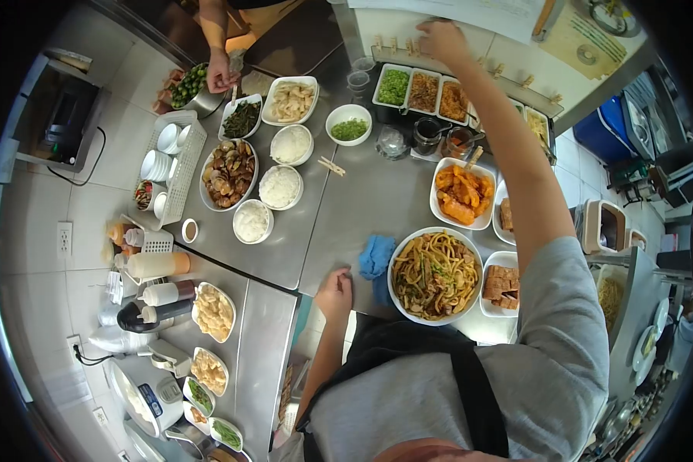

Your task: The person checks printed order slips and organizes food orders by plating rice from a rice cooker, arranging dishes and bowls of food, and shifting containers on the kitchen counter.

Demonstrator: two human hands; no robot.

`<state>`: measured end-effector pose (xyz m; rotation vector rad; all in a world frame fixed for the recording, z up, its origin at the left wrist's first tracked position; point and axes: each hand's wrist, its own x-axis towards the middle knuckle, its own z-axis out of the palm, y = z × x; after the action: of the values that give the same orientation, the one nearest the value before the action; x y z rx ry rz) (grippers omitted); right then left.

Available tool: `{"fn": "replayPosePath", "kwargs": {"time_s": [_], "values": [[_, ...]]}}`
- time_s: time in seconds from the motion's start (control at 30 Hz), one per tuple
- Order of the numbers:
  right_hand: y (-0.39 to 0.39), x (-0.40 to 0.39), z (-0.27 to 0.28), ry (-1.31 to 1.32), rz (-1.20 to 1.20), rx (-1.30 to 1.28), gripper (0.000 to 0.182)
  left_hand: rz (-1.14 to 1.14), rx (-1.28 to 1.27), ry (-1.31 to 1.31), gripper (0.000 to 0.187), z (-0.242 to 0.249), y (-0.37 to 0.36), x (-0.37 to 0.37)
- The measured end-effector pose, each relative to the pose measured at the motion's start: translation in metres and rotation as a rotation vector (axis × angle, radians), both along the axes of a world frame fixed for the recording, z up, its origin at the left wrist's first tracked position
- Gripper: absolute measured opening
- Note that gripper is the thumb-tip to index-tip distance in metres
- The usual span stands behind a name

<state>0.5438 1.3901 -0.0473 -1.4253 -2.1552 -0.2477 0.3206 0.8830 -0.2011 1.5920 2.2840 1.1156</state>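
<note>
My right hand (443, 42) is stretched up to the row of wooden clothespins (410, 48) along the wall. Its fingers are curled, and what they hold, if anything, is hidden. My left hand (335, 294) rests closed at the steel table's front edge, with nothing visible in it. Near that hand lies a crumpled blue cloth (377, 258), beside a large bowl of noodles (434, 276). Behind the noodles stands a bowl of orange-sauced food (462, 196) with a clothespin (473, 159) at its rim. Another clothespin (332, 166) lies on the table.
Topping trays (423, 91) line the back, under my right arm. Rice bowls (279, 187), a clam bowl (229, 175) and a dumpling dish (289, 100) stand left. A co-worker's hand (222, 73) is over a dish of dark greens (241, 118). Sauce bottles (158, 264) stand by the left wall.
</note>
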Motion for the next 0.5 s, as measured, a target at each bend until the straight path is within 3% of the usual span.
{"fn": "replayPosePath", "kwargs": {"time_s": [0.13, 0.23, 0.43, 0.5], "values": [[-0.002, 0.027, 0.018, -0.124, -0.050, -0.249, 0.025, -0.047, -0.014, -0.029, 0.014, -0.012, -0.004, -0.005], [0.012, 0.041, 0.006, -0.142, 0.051, -0.146, 0.021, -0.099, 0.010, -0.009, 0.015, -0.006, -0.001, -0.005], [0.016, 0.051, 0.010, -0.241, 0.005, -0.242, 0.026, -0.095, -0.076, -0.057, 0.017, -0.001, 0.000, -0.009], [0.018, 0.058, 0.016, -0.235, 0.148, -0.224, 0.026, -0.117, -0.093, -0.178, 0.020, 0.006, 0.019, -0.016]]}}
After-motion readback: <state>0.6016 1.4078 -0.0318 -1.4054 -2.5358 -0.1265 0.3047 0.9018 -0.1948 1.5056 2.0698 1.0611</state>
